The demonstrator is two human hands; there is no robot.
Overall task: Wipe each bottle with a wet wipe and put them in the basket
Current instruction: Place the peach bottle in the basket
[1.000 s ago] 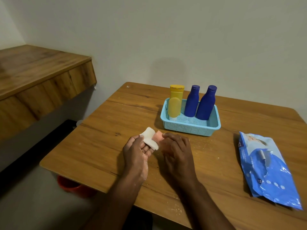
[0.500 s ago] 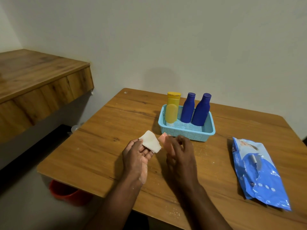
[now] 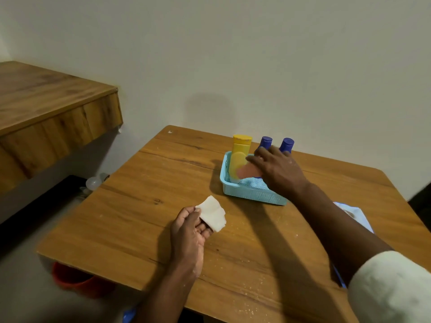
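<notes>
A light blue basket (image 3: 247, 194) stands on the wooden table (image 3: 140, 220). In it stand a yellow bottle (image 3: 239, 155) and two dark blue bottles, one (image 3: 265, 142) beside the other (image 3: 286, 144). My right hand (image 3: 277, 169) reaches over the basket and holds a small pink bottle (image 3: 247, 171) low inside it, next to the yellow bottle. My left hand (image 3: 189, 231) rests on the table nearer to me and pinches a folded white wet wipe (image 3: 213, 213).
The blue wet-wipe pack (image 3: 354, 214) lies at the right, mostly hidden by my right arm. A wooden shelf (image 3: 46, 108) juts out at the left. A red bucket (image 3: 74, 279) sits on the floor under the table's near left corner.
My right hand has carried the pink bottle from beside my left hand forward into the basket. The left hand stays on the table holding the wipe.
</notes>
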